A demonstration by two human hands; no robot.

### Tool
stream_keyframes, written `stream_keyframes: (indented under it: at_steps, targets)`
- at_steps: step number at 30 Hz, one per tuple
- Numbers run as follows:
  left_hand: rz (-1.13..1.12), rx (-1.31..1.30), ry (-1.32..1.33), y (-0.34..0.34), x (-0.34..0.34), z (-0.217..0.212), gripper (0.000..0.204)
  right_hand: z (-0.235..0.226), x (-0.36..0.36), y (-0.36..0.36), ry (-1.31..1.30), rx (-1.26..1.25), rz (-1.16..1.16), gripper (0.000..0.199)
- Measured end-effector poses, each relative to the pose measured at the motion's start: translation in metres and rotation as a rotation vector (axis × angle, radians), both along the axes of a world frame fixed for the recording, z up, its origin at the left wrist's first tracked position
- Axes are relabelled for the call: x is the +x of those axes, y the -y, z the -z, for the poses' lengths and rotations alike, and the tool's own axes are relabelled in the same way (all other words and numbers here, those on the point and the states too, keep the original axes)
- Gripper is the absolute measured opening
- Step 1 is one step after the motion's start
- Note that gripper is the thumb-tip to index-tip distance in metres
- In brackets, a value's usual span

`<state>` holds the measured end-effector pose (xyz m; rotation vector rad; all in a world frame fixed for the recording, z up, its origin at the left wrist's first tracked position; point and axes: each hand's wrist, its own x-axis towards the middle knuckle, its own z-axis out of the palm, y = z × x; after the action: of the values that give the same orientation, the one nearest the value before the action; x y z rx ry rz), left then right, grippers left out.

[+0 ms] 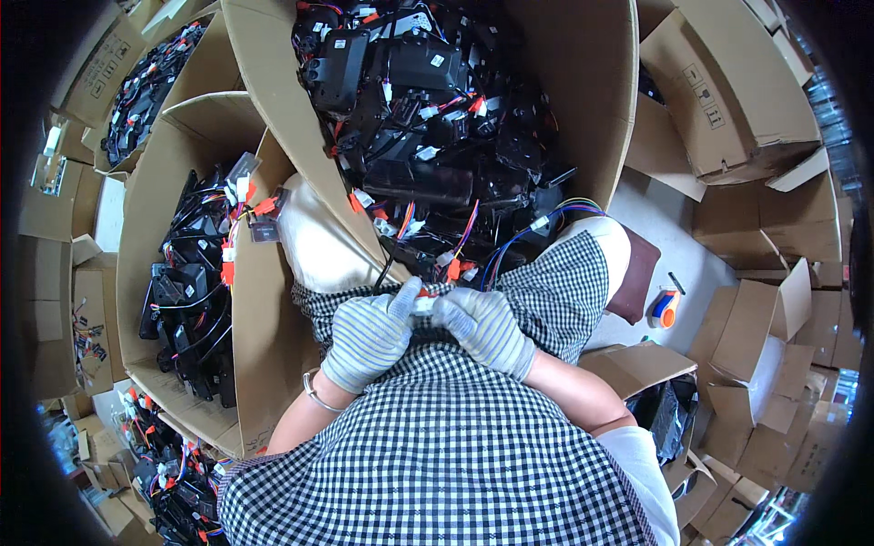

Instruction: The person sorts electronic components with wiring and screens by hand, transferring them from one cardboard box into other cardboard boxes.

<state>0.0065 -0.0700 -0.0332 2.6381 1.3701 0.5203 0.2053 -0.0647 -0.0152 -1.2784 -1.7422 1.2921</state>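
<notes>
Both my hands wear striped work gloves and meet over my lap. Between them is a small white plug connector with a bit of red on it. My left hand pinches its left side with thumb and fingers. From the other side my right hand closes on the same connector. A black cable runs from my hands up towards the large carton in front of me. Inside that carton lie many black plastic units with coloured wires and white and red plugs. The gloves partly hide the connector.
At the left, a second carton holds black units with cables. More units lie at the lower left. Empty-looking cartons stack up on the right. An orange-and-blue tape roll lies on the floor near a maroon stool.
</notes>
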Motion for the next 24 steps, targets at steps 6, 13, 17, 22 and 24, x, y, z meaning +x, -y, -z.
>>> stream_keyframes:
  at_steps: [6,13,17,22,24]
  targets:
    - [-0.108,-0.472,-0.074,0.015,-0.011,0.0,0.035,0.02,-0.006,-0.011,0.084,-0.149,-0.365,0.023]
    - [-0.129,-0.401,0.004,0.02,-0.014,0.011,0.033,0.031,-0.01,-0.01,0.062,-0.186,-0.358,0.025]
    - [-0.152,-0.486,-0.055,0.02,-0.013,0.009,0.03,0.027,-0.009,-0.008,0.055,-0.165,-0.352,0.025]
    - [-0.165,-0.452,-0.009,0.017,-0.012,0.008,0.03,0.027,-0.008,-0.01,0.053,-0.115,-0.341,0.024]
    - [-0.176,-0.432,0.024,0.01,-0.01,0.0,0.029,0.023,-0.003,-0.018,0.069,-0.132,-0.338,0.024]
